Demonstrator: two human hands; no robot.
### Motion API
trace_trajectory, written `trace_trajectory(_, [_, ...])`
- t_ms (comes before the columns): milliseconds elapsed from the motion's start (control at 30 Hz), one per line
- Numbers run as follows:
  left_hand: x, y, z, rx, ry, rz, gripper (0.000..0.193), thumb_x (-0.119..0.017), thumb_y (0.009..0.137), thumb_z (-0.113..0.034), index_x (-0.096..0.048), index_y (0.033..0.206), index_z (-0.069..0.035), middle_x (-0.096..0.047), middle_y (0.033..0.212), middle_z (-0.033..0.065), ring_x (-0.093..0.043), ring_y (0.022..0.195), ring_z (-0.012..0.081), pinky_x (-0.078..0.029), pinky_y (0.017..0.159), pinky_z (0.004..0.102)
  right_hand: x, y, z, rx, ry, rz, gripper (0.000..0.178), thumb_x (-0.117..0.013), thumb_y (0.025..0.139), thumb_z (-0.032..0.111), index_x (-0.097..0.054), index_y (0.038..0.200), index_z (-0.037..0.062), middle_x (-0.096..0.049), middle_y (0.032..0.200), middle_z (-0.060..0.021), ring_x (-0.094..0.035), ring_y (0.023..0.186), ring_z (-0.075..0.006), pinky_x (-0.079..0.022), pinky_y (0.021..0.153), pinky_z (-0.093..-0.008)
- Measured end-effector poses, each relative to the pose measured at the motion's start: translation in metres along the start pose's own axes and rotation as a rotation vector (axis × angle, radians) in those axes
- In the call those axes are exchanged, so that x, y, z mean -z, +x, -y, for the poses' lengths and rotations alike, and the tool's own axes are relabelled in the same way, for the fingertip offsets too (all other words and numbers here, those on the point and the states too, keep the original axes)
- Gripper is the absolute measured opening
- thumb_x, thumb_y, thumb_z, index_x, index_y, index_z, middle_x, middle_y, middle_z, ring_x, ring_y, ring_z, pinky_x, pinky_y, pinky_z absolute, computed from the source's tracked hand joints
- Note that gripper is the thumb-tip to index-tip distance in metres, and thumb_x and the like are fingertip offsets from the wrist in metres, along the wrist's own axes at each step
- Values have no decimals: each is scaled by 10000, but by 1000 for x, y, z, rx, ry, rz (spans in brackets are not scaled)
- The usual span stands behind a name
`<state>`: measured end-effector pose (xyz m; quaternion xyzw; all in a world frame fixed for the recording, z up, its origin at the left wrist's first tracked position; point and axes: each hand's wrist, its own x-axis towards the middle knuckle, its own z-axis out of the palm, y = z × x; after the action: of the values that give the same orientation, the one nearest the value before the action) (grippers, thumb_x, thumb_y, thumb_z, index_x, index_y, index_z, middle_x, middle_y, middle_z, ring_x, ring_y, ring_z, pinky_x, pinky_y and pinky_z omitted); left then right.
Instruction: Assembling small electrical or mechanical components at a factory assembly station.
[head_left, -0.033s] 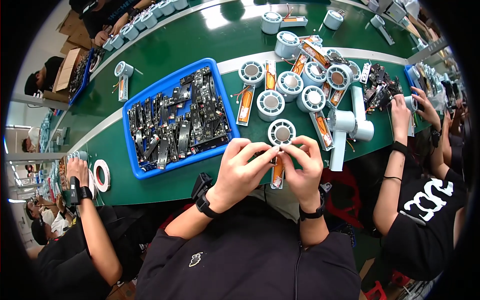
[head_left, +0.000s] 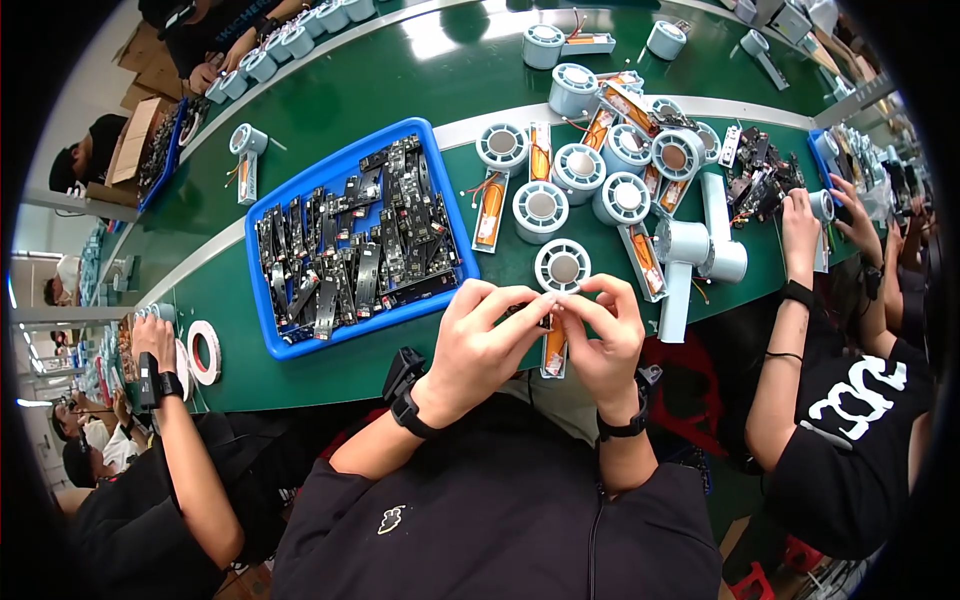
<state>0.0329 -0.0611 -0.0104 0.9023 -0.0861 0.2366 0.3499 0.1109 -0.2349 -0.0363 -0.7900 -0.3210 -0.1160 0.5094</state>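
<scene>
At the table's near edge, a light-blue fan unit (head_left: 562, 268) has its round grilled head away from me. Its open handle (head_left: 555, 358), with an orange-wrapped battery inside, extends toward me between my hands. My left hand (head_left: 485, 335) is closed, thumb and index fingertips pinched together just below the fan head. Opposite it, my right hand (head_left: 605, 335) pinches at the same spot, its fingertips meeting the left ones. A bit of a dark part shows under the left fingers; what the fingertips grip is too small and covered to tell.
A blue tray (head_left: 270, 330) of black circuit boards lies left. Several fan units (head_left: 540, 208) cluster beyond my hands; assembled light-blue pieces (head_left: 685, 245) lie right. White tape rolls (head_left: 205, 352) sit far left. Co-workers' hands (head_left: 800, 235) work at right, another hand (head_left: 155, 340) at left.
</scene>
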Motion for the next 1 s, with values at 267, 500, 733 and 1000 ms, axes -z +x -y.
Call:
trace_trajectory(267, [12, 3, -10, 117, -180, 121, 433, -762, 827, 71, -727, 1245, -35, -680, 1248, 145, -730, 986, 277, -621, 832, 352, -1, -12, -13, -130, 371, 100, 172, -769, 845, -76, -776, 989, 18, -745, 993, -124, -694, 723, -135, -530, 617, -232])
trace_trajectory(500, [8, 7, 14, 15, -244, 184, 395, -725, 856, 106, -737, 1225, -36, -664, 1271, 164, -733, 1038, 285, -626, 895, 355, 10, 1, -9, -182, 379, 232, 175, -722, 866, -102, -746, 1019, -21, -750, 1013, -130, -705, 762, -119, -528, 627, -218])
trace_trajectory(733, [-7, -2, 13, 88, -335, 103, 356, -727, 874, 104, -754, 1201, -35, -657, 1274, 160, -727, 1072, 268, -630, 944, 363, 12, 8, -5, -166, 389, 299, 165, -701, 870, -117, -733, 1017, -51, -752, 997, -125, -727, 822, -148, -556, 687, -232])
trace_trajectory(1000, [-21, -12, 12, 79, -301, -18, 321, -731, 881, 100, -766, 1176, -22, -650, 1280, 167, -722, 1104, 266, -627, 965, 359, 1, -5, -6, -310, 499, 247, 130, -677, 916, -88, -738, 1023, -45, -773, 930, -138, -754, 817, -187, -576, 704, -268])
